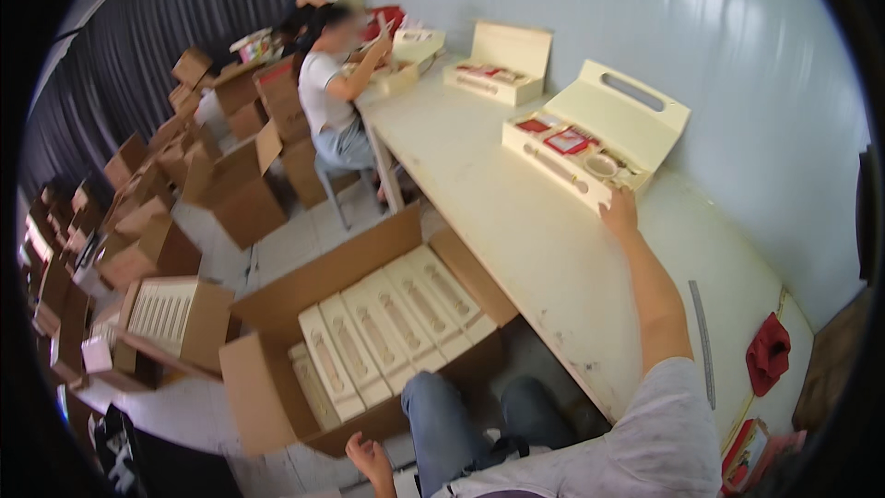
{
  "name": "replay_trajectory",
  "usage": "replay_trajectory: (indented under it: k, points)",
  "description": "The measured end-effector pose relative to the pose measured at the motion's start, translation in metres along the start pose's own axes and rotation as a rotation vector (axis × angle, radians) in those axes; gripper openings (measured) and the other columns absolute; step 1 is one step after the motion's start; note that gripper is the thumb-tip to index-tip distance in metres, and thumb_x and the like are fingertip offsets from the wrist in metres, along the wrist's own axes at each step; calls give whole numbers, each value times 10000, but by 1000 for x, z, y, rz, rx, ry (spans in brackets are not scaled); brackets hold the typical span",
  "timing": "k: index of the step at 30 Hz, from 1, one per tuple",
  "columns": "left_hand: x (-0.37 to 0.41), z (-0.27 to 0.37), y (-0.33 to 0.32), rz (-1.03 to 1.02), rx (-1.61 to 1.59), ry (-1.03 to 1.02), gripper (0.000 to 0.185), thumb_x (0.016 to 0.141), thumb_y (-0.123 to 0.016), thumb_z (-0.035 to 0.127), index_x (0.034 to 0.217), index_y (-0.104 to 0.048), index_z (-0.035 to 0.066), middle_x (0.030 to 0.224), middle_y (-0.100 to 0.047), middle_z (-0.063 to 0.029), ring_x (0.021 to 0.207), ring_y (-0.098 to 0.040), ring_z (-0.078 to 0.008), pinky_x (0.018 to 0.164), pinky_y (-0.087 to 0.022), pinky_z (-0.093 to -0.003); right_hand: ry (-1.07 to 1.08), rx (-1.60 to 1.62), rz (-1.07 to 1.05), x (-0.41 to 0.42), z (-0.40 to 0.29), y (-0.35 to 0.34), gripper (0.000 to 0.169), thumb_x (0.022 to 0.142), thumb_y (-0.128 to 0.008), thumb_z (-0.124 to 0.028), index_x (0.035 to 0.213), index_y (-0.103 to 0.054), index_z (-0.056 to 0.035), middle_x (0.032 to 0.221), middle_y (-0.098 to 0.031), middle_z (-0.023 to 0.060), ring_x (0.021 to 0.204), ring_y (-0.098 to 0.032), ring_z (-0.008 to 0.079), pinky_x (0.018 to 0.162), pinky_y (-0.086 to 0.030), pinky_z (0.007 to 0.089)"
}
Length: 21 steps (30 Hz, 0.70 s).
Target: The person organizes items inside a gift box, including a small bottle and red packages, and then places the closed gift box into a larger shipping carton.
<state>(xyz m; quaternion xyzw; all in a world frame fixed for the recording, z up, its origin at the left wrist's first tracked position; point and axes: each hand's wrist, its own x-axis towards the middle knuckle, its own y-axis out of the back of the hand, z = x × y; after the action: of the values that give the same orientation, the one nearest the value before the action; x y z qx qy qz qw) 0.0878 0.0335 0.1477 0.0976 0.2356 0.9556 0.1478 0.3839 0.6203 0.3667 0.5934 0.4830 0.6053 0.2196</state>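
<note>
My right hand (620,213) is at the near right corner of a cream gift box (563,173), fingers over its rim and thumb at the front. Its lid (615,107), cut with a long handle slot, stands tilted back. Inside lie red packets (570,140) and a round, light-coloured item (600,166). Low in the view, my left hand (370,458) is empty with fingers apart, close to the near edge of a large open carton (266,394). Several closed cream boxes (387,321) stand packed in a row within that carton.
The white table (477,173) runs along a wall. Another open gift box (494,79) sits farther along, near a seated person (332,79) working. A steel ruler (702,346) and a red cloth (769,354) lie at right. Cartons (238,187) crowd the floor at left.
</note>
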Motion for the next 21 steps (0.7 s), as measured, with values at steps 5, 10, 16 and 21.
replay_trajectory:
  k: [5,10,16,21]
  points:
    - [-38,45,20,-43,-114,51,433,721,-518,-71,1138,-471,38,1134,-430,-104,864,-554,-195,676,-492,-289,205,163,96,-46,-20,38,354,733,-693,-198,1015,-554,-35,1018,-529,160,973,-522,324,783,-453,424]
    - [-62,51,21,-168,-167,110,382,742,-510,-75,1106,-486,37,1127,-436,-101,893,-564,-186,681,-491,-261,275,276,33,-139,-23,84,240,736,-699,-196,841,-536,-56,764,-546,86,654,-546,267,580,-441,374]
    - [-49,92,1,-280,-217,-90,280,757,-511,-87,1017,-537,15,1010,-531,-96,872,-580,-180,715,-499,-279,198,449,-214,-229,13,166,271,680,-736,-83,634,-471,-52,541,-430,35,452,-407,147,435,-332,279]
    - [-4,142,-33,-398,-260,-244,206,779,-515,-83,956,-573,6,919,-582,-81,804,-577,-145,699,-480,-245,186,627,-563,-251,43,230,294,667,-749,-58,572,-471,-48,523,-454,1,446,-407,55,416,-326,221]
